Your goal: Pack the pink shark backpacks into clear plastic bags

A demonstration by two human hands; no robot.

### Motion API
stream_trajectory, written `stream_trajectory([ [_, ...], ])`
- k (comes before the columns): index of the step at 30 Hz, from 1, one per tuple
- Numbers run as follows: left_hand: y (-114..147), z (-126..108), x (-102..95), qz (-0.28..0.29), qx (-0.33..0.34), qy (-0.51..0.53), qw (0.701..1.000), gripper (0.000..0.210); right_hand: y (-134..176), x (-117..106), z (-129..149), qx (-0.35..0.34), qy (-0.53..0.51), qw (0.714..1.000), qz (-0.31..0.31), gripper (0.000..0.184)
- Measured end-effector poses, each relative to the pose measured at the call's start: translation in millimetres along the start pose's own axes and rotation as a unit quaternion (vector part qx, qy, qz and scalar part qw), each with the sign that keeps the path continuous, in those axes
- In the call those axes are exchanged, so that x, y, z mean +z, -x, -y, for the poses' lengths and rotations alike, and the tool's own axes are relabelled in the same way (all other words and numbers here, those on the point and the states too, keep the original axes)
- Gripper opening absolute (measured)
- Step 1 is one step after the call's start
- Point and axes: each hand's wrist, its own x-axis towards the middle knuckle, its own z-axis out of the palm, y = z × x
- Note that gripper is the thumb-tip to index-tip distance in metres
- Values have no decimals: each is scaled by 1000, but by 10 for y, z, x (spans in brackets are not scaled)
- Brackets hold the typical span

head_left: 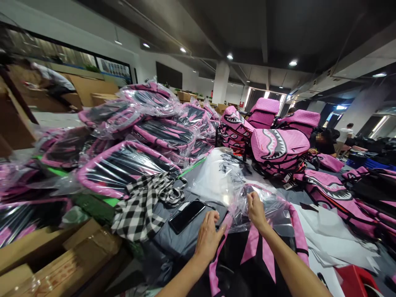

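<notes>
A pink and black backpack lies in front of me with its black back panel and pink straps facing up. A clear plastic bag covers its far end. My right hand is closed in a fist on the bunched plastic above the middle of the backpack. At the backpack's left edge is my left hand, its fingers curled against the rim of the plastic. What its fingertips pinch is partly hidden. Just left of that hand lie a black phone and a black-and-white checked cloth.
Bagged backpacks are heaped at the left, beside an open cardboard box. Unbagged pink backpacks with shark mouths stand stacked ahead right. Clear bags lie beyond my hands, white sheets and a red object at right. Other people are farther off.
</notes>
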Motion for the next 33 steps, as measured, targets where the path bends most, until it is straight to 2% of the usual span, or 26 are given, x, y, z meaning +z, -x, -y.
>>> stream_trajectory([
  [2,-14,-76,-80,-61,116,-104,986,38,0,59,108,-25,-3,1000,17,41],
  [4,-80,-160,-112,-77,178,-187,963,48,80,78,249,-49,-6,997,54,40],
  [7,-259,-164,-155,-75,180,-230,953,25,282,0,382,-117,50,982,141,33],
  [9,-352,-99,-212,-97,165,-204,960,26,415,-105,345,-169,139,965,145,34],
  [10,-370,-67,-243,-110,162,-177,965,30,466,-167,284,-179,185,959,120,30],
  [12,-332,-33,-293,-130,162,-114,972,33,519,-307,101,-155,244,957,42,19],
  [15,-114,-61,-304,-133,178,-50,974,33,479,-573,-236,-63,228,969,-74,19],
  [18,180,-42,-275,-74,239,-31,968,32,380,-913,-528,13,200,963,-179,23],
  [21,350,172,-289,-11,287,-30,957,34,321,-1271,-731,68,197,951,-228,24],
  [22,349,279,-305,-17,273,-31,961,33,310,-1376,-785,93,170,952,-238,22],
  [24,243,495,-340,-33,189,-26,981,28,282,-1535,-887,144,89,954,-246,16],
  [26,5,655,-347,-35,45,20,998,20,221,-1613,-991,180,11,955,-235,11],
  [27,-154,701,-328,-29,-46,61,997,14,171,-1623,-1045,192,-18,955,-225,9],
  [29,-526,724,-228,-13,-211,145,967,8,25,-1610,-1145,216,-84,952,-200,10],
  [30,-728,707,-143,-2,-269,179,946,17,-69,-1600,-1187,225,-126,948,-184,14],
  [32,-1143,634,92,29,-329,232,915,28,-279,-1606,-1246,225,-216,938,-150,24],
  [33,-1351,584,234,46,-343,258,902,27,-384,-1628,-1264,216,-266,930,-135,28],
])
